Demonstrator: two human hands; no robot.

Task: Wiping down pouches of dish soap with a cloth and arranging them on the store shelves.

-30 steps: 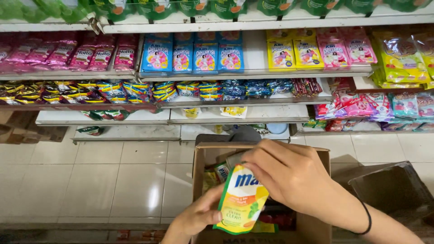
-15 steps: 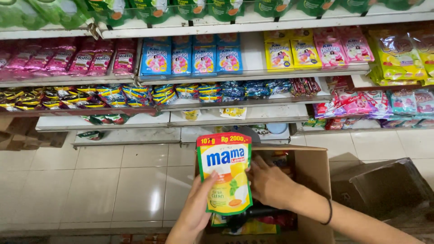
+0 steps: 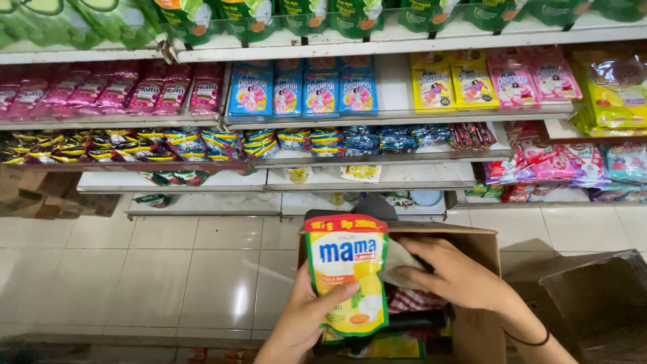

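My left hand [image 3: 306, 317] holds a yellow refill pouch [image 3: 346, 269] with a red top band and a blue logo, upright above an open cardboard box [image 3: 472, 337]. My thumb lies across the pouch's lower front. My right hand [image 3: 453, 273] reaches into the box just right of the pouch and touches a greyish flap or packet behind it; whether it grips that, I cannot tell. A black band sits on my right wrist. More yellow and red packs show inside the box below the pouch.
Store shelves [image 3: 364, 178] fill the top half, stocked with pink, blue, yellow and green sachets and pouches. A white tiled floor [image 3: 168, 269] lies at the left. Flattened cardboard [image 3: 40, 192] lies at the far left, and another open box [image 3: 593, 303] stands at the right.
The pouch was tilted and held by both hands a second ago. It was raised upright, and now my left hand alone holds it while my right hand has gone into the box.
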